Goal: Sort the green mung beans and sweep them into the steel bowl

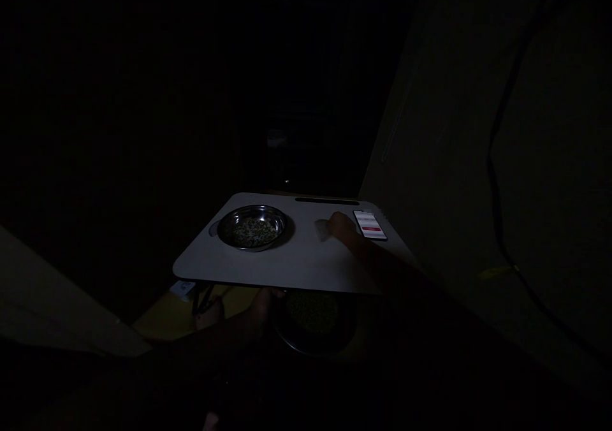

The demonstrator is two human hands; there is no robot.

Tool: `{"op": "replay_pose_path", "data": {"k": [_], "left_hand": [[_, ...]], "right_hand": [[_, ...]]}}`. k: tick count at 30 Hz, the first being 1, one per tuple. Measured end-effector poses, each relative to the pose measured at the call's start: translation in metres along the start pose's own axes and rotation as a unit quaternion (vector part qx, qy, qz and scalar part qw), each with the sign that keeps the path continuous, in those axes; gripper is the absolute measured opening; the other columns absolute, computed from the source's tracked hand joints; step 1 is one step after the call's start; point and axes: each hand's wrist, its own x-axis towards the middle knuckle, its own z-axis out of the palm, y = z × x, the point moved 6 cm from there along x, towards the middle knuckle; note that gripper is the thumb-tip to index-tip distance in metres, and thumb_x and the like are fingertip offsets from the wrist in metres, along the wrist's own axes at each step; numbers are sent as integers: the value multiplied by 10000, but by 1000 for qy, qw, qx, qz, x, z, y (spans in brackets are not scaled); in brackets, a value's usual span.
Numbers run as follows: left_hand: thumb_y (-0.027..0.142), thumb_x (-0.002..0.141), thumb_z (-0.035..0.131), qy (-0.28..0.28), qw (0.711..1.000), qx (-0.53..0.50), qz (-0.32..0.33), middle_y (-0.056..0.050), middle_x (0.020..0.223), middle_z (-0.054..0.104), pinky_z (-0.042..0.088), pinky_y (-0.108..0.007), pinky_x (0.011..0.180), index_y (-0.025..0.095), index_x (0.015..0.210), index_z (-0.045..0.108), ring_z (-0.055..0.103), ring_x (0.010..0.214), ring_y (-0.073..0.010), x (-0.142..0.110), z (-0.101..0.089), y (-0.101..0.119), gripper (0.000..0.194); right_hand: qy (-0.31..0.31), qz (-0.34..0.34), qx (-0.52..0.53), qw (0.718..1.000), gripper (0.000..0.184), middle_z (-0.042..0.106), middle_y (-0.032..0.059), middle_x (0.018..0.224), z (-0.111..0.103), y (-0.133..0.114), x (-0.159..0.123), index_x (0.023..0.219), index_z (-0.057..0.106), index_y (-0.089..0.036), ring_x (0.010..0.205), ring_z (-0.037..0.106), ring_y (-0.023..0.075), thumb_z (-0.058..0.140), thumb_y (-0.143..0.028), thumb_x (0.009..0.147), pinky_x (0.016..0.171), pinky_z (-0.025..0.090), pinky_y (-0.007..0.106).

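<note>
My right hand is closed over the white table top, gripping a small pale, blurred piece that looks like a cloth or tissue. Just right of that hand lies a phone with its screen lit. To the left on the table stands a steel bowl holding small pale and greenish pieces. My left hand is low, at the table's front edge and beside the rim of a dark round dish. Dimness hides most of its fingers. Small green pieces fill the dish.
The white folding table has a dark slot along its far edge. A dark cable runs down the wall at right. Beneath the table's left side are a yellowish surface and a small pale box. Deep shadow covers the surroundings.
</note>
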Motion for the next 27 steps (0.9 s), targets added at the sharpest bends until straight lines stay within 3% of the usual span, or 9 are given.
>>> {"op": "replay_pose_path", "data": {"k": [7, 13, 27], "left_hand": [[249, 506, 551, 11, 1000, -9, -3, -30, 592, 527, 359, -383, 617, 198, 537, 404, 486, 754, -255, -3, 16, -1, 159], [222, 514, 532, -2, 1000, -18, -14, -42, 605, 535, 370, -383, 586, 173, 585, 443, 502, 685, -241, -2, 22, -2, 124], [210, 513, 531, -12, 999, -33, 4, -37, 579, 539, 379, -367, 560, 190, 567, 449, 509, 651, -242, -2, 20, 0, 100]], "right_hand": [[32, -23, 4, 999, 359, 562, 124, 877, -14, 7, -5, 839, 558, -126, 794, 514, 197, 407, -405, 674, 585, 367, 238], [40, -4, 9, 999, 325, 567, 113, 871, -22, 17, -6, 840, 551, -136, 780, 519, 192, 417, -380, 672, 570, 371, 243], [67, 13, 37, 997, 312, 568, 116, 871, -34, 29, -5, 844, 549, -126, 759, 523, 152, 411, -351, 677, 551, 353, 205]]}}
